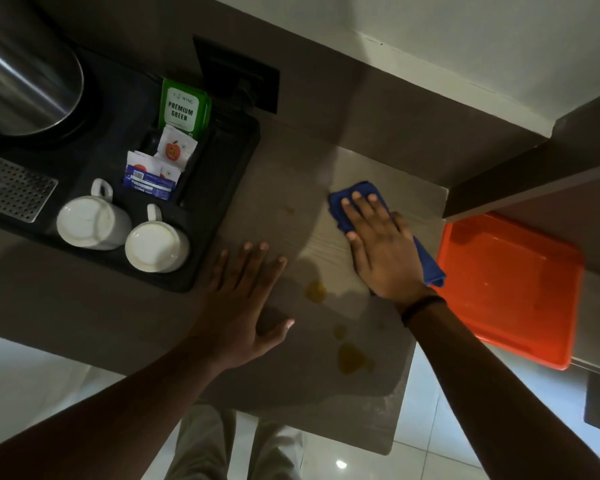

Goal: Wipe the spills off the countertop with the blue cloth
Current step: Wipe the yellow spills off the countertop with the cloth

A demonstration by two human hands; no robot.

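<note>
The blue cloth lies on the grey-brown countertop, pressed flat under my right hand, whose fingers are spread over it; one end of the cloth sticks out to the right of my wrist. My left hand rests palm down on the counter, fingers apart and holding nothing. Yellow-orange spills show on the counter: a faint one above my left hand, one between my hands, and a larger puddle near the front edge.
A black tray at the left holds two upturned white mugs, tea sachets and a steel kettle. An orange tray sits off the counter's right edge. The counter's front edge is close below the large puddle.
</note>
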